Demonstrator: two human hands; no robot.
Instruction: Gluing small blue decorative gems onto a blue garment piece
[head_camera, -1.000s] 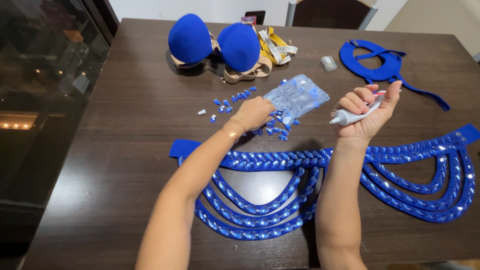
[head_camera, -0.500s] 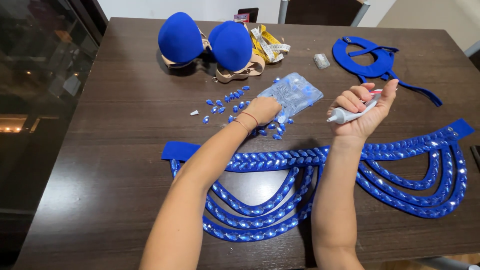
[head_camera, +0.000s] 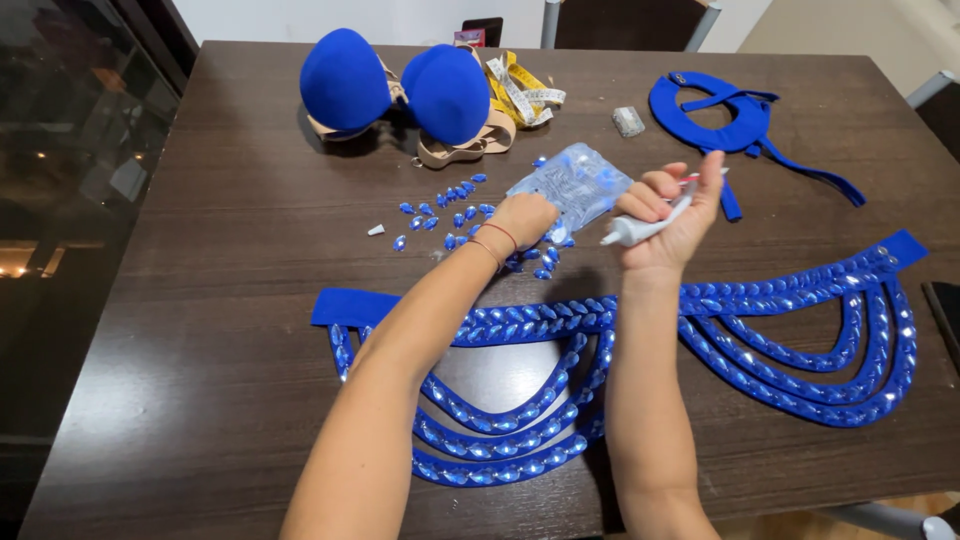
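My left hand (head_camera: 523, 221) rests knuckles-up on the dark wooden table (head_camera: 200, 300), fingers curled down among loose blue teardrop gems (head_camera: 450, 212); whether it holds one is hidden. My right hand (head_camera: 672, 212) is raised just right of it, shut on a small white glue tube (head_camera: 640, 229) whose nozzle points left. A clear plastic bag of gems (head_camera: 575, 183) lies just beyond both hands. Below my forearms spreads a blue strap piece (head_camera: 760, 330) with draped loops covered in blue gems.
A blue padded bra (head_camera: 400, 90) with beige straps sits at the back, a yellow measuring tape (head_camera: 520, 90) beside it. A blue fabric collar piece (head_camera: 725, 115) lies at back right, a small silvery packet (head_camera: 628, 121) near it. Table edges run left and near.
My left hand stays on the gems near the bag. My right hand with the tube has shifted slightly left, closer to the left hand. The view has shifted a little.
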